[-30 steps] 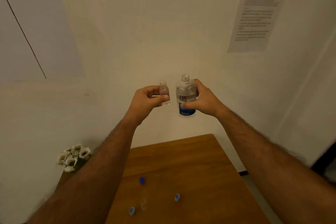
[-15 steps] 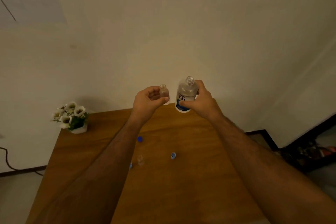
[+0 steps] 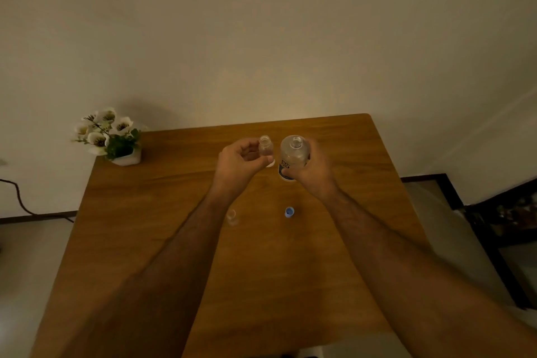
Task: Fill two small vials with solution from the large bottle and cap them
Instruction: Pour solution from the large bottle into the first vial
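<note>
Holding a small vial [image 3: 265, 147] upright, open mouth up, long axis vertical, pinched between thumb and curled fingers of the left hand [image 3: 239, 164]. Gripping the large bottle [image 3: 293, 156] just beside it, also upright and uncapped, right hand [image 3: 314, 170] wrapping its lower body above the wooden table [image 3: 145, 212]. Standing below: a second vial [image 3: 232, 216] and a blue cap [image 3: 289, 211].
</note>
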